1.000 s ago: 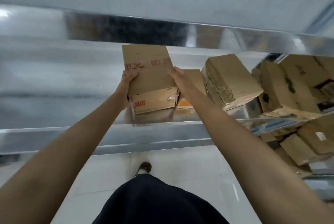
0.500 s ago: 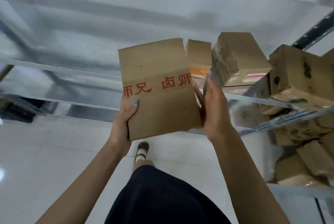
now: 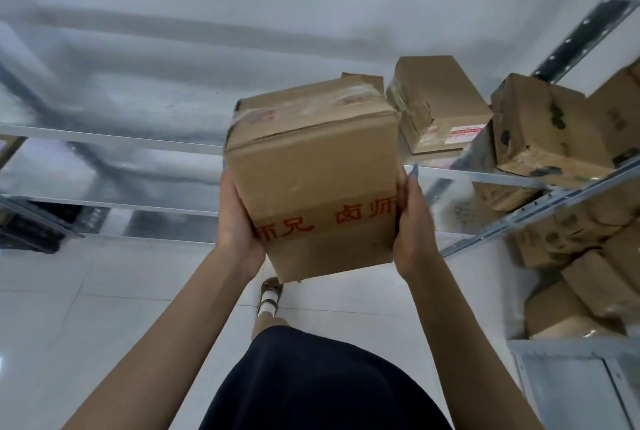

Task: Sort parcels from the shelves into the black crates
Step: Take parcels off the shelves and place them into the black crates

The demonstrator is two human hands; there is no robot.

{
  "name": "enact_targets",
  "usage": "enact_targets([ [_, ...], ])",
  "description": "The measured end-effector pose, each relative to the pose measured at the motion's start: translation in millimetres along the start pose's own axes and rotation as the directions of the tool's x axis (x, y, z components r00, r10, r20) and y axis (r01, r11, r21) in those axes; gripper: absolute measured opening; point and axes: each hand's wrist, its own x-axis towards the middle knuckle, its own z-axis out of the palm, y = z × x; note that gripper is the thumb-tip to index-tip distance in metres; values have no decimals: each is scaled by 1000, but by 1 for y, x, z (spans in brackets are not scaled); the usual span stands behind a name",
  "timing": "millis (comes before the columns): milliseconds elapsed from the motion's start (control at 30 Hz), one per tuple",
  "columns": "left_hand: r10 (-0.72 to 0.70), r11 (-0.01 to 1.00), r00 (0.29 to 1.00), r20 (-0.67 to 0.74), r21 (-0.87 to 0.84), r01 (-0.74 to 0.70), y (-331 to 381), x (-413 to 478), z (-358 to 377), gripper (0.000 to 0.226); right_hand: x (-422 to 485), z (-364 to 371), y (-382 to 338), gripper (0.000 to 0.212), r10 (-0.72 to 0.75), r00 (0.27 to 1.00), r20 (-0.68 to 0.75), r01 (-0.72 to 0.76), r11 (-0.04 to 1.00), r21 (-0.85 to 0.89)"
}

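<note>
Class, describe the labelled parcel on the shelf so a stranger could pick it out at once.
Find the metal shelf on the right, level with the held box. Just right of that box sits a parcel with crumpled tape. It alone bears a white label with red print; its right neighbour is dark-stained.

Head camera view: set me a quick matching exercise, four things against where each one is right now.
Things
1. box with red lettering
2. box with white label
3. stained box
4. sandal

Places
A. on the floor tiles
B. on the shelf, right of the labelled box
C. held between the left hand and the right hand
D. on the shelf, just right of the held box

Pairs: 1-C, 2-D, 3-B, 4-A
</note>
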Motion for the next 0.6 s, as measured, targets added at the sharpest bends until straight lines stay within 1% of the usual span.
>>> enact_targets([
  [33, -12, 1000, 1000, -12, -8, 12, 2, 2, 1, 57, -2, -1, 2, 58, -41, 999, 15, 41, 999, 16],
  [100, -32, 999, 998, -44, -4, 32, 3, 4, 4, 55, -3, -2, 4, 57, -67, 997, 24, 66, 997, 47],
  [167, -32, 999, 999, -33, 30, 33, 0, 4, 6, 48, -4, -5, 2, 55, -43, 999, 0, 43, 992, 122],
  [200, -38, 998, 999, -28, 41, 39, -2, 1, 8, 48, -2, -6, 1, 53, -24, 999, -29, 28, 988, 153],
  [300, -54, 996, 998, 25, 78, 52, -9, -9, 15, 49, 0, -13, -1, 49, 46, 997, -57, -32, 976, 215],
  [400, -18, 995, 999, 44, 103, 14, -15, -17, 19, 44, 2, -21, 0, 46, 59, 996, -65, -41, 969, 243],
  [500, 7, 993, 1000, 12, 120, -8, -22, -12, 14, 41, 4, -26, 5, 41, 68, 995, -74, -49, 972, 230],
  [567, 12, 988, 1000, 7, 151, -13, -25, -8, 10, 40, 1, -28, 4, 46, 33, 998, -49, -21, 976, 217],
  [600, -7, 987, 1000, 8, 161, 6, -23, -8, 9, 41, 1, -29, 3, 55, 15, 999, -29, -9, 975, 222],
])
